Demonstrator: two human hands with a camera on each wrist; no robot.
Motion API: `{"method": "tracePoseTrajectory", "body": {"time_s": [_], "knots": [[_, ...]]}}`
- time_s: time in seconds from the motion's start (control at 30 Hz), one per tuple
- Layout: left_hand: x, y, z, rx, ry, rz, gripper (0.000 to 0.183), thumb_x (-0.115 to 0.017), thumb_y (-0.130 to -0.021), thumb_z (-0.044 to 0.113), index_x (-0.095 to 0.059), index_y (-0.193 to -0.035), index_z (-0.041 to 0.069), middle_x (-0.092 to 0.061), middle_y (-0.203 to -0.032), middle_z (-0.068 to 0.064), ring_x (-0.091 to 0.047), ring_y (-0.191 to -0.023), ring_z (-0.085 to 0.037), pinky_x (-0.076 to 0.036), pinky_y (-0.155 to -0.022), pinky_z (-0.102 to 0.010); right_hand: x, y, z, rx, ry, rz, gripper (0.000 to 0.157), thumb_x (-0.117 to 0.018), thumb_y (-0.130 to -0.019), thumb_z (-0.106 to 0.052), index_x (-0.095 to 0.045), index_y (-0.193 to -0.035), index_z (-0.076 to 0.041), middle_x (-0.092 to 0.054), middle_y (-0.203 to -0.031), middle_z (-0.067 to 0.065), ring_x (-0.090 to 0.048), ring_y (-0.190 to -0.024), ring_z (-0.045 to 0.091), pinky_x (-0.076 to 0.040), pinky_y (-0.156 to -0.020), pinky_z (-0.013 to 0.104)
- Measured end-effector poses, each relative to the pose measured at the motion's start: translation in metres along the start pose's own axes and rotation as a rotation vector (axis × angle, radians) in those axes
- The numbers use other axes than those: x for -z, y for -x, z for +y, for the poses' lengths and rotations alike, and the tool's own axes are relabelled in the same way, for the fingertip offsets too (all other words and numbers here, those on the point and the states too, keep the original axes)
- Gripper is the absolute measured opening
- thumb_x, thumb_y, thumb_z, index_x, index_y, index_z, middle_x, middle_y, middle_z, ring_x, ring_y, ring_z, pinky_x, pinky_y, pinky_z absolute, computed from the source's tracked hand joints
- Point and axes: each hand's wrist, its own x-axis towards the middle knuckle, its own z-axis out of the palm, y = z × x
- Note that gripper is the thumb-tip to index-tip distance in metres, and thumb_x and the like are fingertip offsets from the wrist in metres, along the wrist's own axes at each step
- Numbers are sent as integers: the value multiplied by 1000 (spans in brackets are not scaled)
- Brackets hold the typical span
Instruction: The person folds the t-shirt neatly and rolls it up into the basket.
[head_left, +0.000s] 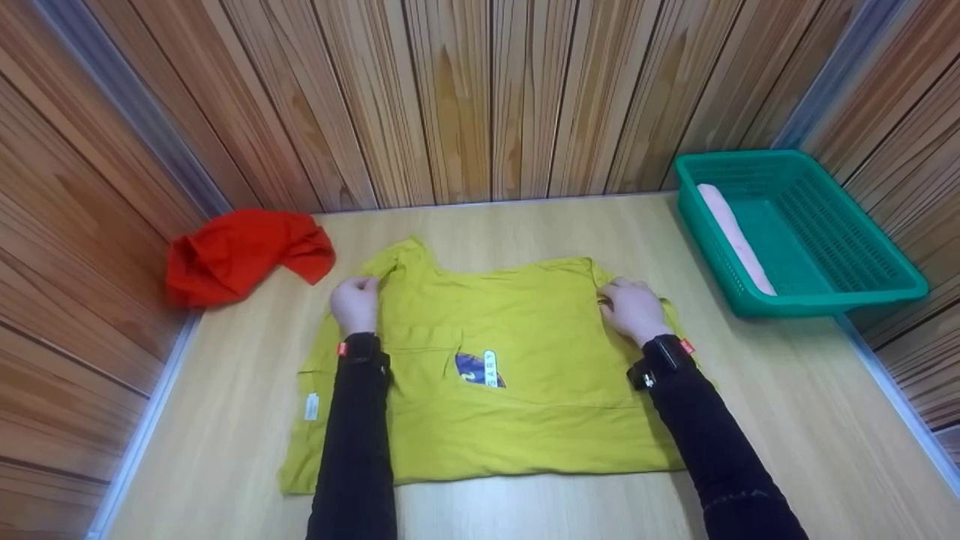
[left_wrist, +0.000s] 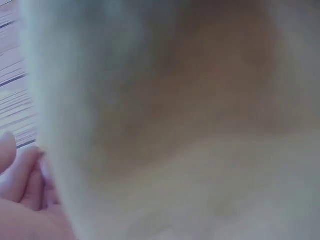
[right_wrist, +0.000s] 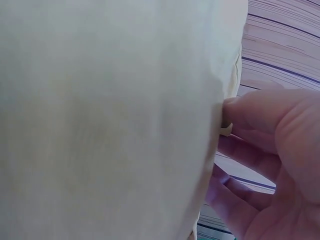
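A mustard-yellow T-shirt (head_left: 540, 322) lies spread across the middle of the table, its lower part folded into a band along the near side. A dark blue print with a white lettered strip (head_left: 490, 367) shows near its centre, and a white label (head_left: 311, 406) at its left side. My left hand (head_left: 355, 306) pinches the cloth near the upper left. At the upper right edge, my right hand (head_left: 634, 309) grips the cloth between thumb and fingers. Close, blurred fabric fills much of the left wrist view; the right wrist view shows the thumb (right_wrist: 260, 112) on the cloth's edge.
Crumpled red cloth (head_left: 240, 255) lies at the back left, against the wall. A green plastic basket (head_left: 825, 304) stands at the back right, with a rolled pale pink cloth (head_left: 735, 236) inside. Wood-panelled walls (head_left: 465, 105) enclose the table (head_left: 525, 510) at the back and both sides.
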Motion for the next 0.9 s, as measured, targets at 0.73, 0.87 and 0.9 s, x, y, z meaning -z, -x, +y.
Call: {"method": "tracePoseTrajectory", "body": {"time_s": [0.73,0.87,0.9], "knots": [[11,-5,-13,-37,-99,-229,34,-56,-83,6,-66,-110,-10,-66,-105,-28,-61,-103,-44,-47,-92,-50,2,-2,15,-267,-249,168,21,-61,-88,-7,-67,-103,7,-64,-101,25,-60,-95,42,-47,-86,53],[18,-6,-21,-155,-208,-228,15,-56,-79,6,-66,-82,-4,-63,-93,-27,-59,-92,-44,-48,-81,-50,6,3,20,-267,-292,192,21,-57,-88,-4,-64,-105,7,-62,-104,26,-59,-98,42,-47,-88,53],[20,-5,-23,-179,-235,-238,13,-56,-78,7,-65,-79,-3,-61,-95,-25,-58,-92,-43,-48,-81,-50,7,5,20,-263,-308,203,21,-57,-89,-4,-63,-105,6,-62,-105,26,-59,-99,42,-47,-89,53]]}}
